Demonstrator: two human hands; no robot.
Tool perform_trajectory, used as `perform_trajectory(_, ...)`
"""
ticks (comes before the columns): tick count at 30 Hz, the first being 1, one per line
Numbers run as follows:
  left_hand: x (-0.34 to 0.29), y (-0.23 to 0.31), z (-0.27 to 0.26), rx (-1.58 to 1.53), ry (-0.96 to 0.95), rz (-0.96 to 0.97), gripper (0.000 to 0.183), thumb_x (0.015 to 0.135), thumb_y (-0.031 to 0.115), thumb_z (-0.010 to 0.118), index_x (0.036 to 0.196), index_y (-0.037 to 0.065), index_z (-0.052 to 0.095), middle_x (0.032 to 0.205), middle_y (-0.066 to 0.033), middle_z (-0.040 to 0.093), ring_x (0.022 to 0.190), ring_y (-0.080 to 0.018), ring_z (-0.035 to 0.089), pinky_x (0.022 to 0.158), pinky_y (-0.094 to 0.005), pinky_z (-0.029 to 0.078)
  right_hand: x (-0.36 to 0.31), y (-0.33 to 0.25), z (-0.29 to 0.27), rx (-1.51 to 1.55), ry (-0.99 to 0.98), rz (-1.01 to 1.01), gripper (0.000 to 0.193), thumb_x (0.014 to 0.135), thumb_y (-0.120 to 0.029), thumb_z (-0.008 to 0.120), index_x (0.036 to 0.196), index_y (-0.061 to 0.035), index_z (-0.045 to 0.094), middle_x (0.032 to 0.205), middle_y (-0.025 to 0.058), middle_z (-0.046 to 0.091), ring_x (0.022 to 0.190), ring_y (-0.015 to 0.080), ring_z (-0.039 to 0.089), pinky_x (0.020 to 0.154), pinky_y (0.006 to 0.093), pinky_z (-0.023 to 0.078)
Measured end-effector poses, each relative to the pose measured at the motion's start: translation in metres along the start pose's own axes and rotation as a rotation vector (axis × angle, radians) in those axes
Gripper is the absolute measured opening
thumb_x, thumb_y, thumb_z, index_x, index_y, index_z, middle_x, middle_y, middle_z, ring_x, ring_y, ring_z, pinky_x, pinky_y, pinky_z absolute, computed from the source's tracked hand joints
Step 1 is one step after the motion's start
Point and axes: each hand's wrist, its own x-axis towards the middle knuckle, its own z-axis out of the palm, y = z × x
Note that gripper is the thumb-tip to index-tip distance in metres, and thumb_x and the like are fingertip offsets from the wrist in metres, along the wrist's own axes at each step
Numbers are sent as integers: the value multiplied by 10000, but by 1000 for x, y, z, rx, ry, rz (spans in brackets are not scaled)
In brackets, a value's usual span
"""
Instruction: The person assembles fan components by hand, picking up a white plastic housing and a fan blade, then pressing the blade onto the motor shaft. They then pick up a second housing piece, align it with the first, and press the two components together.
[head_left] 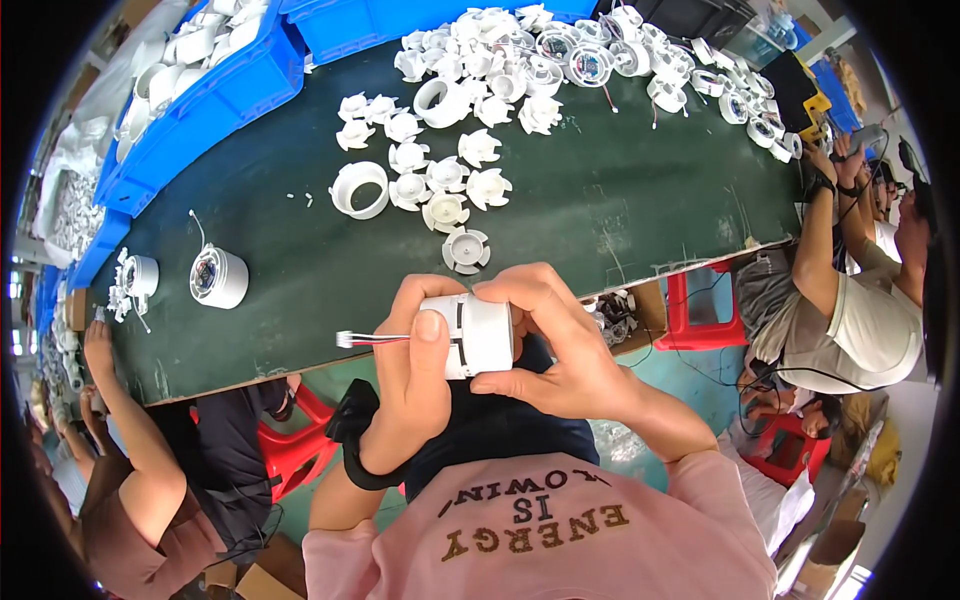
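Long dark green tabletop [610, 180]. Blue plastic bin [205, 125] at left, another blue plastic bin [350, 30] at far edge. Red plastic stool [700, 328] right, second red plastic stool [290, 458] left. Brown cardboard box [652, 312] beside right stool. Co-worker in beige top [865, 325] right; co-worker in brown top [150, 525] lower left.

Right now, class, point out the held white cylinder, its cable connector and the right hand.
White cylinder [487, 337], head view: curved side.
Cable connector [345, 339], head view: plug body.
Right hand [574, 352], head view: back.
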Motion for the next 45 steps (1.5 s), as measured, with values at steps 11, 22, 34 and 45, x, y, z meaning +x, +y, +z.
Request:
perform_trajectory(11,-2,0,6,48,60,17,481,979,353,291,960,-51,552,782,-109,580,652,-150,516,582,-293,403,-8,8,7,-47,145,-230,695,675,-149,858,1252,-11,496,1129,145,497,884,192,566,668,285,512)
perform_trajectory(22,-10,-1,14,137,125,122,445,963,302,296,990,-61,552,804,-149,591,668,-192,551,599,-315,430,-13,11,21,-105,37,-244,746,818,-197,676,1378,43,244,1384,295,272,1298,465,300,1066,526,266)
perform_trajectory(34,-14,1,10,115,45,92,422,959,284,296,1024,-53,543,888,-154,601,697,-191,562,608,-305,442,-8,15,35,188,7,-331,885,638,-19,568,1410,52,142,1456,322,158,1383,480,159,1131,497,185)
perform_trajectory(45,28,0,-16,-1129,-110,-643,401,997,304,274,1115,37,550,1056,-110,625,952,-275,627,858,-404,507,26,9,10,-474,99,-428,714,631,-122,817,1280,-30,535,1357,168,423,1132,367,456,970,453,376)
